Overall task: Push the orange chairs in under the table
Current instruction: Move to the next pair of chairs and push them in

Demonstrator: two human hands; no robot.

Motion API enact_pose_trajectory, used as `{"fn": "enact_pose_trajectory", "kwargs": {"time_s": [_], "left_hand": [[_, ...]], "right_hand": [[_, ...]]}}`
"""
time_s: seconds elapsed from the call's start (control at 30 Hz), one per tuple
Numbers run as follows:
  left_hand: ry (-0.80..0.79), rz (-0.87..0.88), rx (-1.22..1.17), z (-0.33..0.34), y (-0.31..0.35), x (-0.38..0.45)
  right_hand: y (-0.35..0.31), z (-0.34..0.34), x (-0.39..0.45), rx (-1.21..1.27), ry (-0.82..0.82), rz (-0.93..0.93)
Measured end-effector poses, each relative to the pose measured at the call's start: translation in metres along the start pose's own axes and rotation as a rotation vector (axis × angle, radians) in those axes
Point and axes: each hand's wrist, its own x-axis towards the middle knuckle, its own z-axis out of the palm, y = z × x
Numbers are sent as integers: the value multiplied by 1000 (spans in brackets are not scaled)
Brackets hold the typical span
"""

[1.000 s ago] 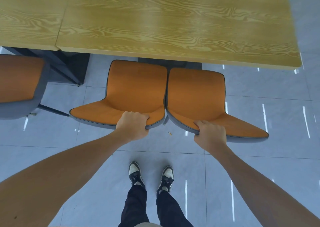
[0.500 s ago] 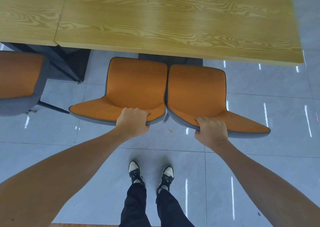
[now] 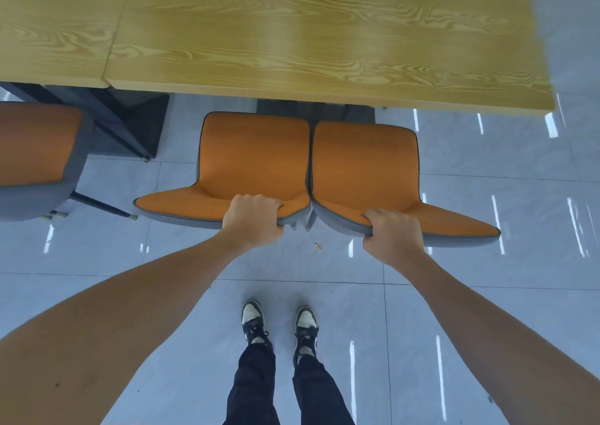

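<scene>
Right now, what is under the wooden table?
Under the wooden table show dark frame legs and a dark base. Both orange chairs' seats stay outside its edge. The rest is covered by the tabletop.

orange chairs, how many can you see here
3: two side by side at the table edge, left chair and right chair, plus a third chair cut off at far left; others may be out of frame.

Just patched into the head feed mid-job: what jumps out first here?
Two orange chairs, the left chair and the right chair, stand side by side at the near edge of the wood-grain table. The left hand and right hand each have a grip on a backrest's top edge. A third orange chair sits at far left.
</scene>
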Motion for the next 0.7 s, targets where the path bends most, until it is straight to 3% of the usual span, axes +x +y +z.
{"fn": "enact_pose_trajectory", "kwargs": {"time_s": [0.2,0.37,0.53,0.7], "left_hand": [[-41,-19,-96,0,-1,-2],[-219,24,-351,-25,-14,-14],[-327,-50,-465,-63,-65,-45],[-241,-170,-429,-91,-159,-89]], "right_hand": [[-3,-22,-1,20,-126,-31],[-32,-60,15,181,-316,-39],[-102,-105,54,139,-324,-123],[-211,-144,95,-18,-434,-213]]}}
